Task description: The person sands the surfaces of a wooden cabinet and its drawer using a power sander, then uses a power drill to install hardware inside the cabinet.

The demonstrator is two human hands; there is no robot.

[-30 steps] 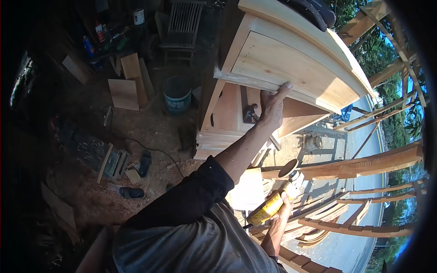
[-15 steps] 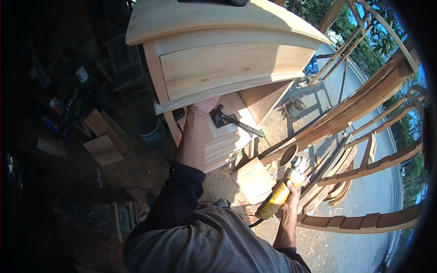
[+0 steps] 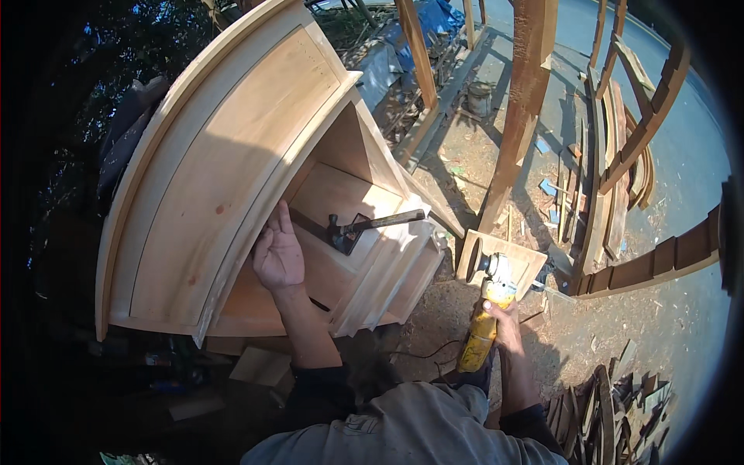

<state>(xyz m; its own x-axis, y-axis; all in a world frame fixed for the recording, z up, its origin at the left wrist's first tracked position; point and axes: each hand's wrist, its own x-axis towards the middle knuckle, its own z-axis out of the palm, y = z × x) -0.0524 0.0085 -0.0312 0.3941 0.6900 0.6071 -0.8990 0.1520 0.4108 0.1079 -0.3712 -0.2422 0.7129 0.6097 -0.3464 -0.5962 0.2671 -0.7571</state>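
A pale wooden cabinet (image 3: 225, 182) with a curved front panel stands at the left, an open recess below the panel. My left hand (image 3: 280, 256) is palm up at the panel's lower edge, fingers stretched out and fingertips against or just under that edge. It holds nothing. My right hand (image 3: 508, 325) is wrapped round a yellow angle grinder (image 3: 480, 333), held upright in front of my body with its dark round disc to the left. A claw hammer (image 3: 380, 223) lies in the recess, its head over a dark flat piece and its handle pointing right.
Behind the grinder's head lies a wooden panel (image 3: 527, 263). A thick upright timber (image 3: 523, 116) rises beyond the cabinet. Curved wooden beams (image 3: 659, 267) stand at the right, with scrap wood (image 3: 612, 411) at lower right. The grinder's cord trails over the sawdust-strewn ground.
My view has swung, so the cabinet now looks tilted and farther left. My left hand, formerly reaching under the panel's edge, now shows its palm. The grinder stays in my right hand, more upright.
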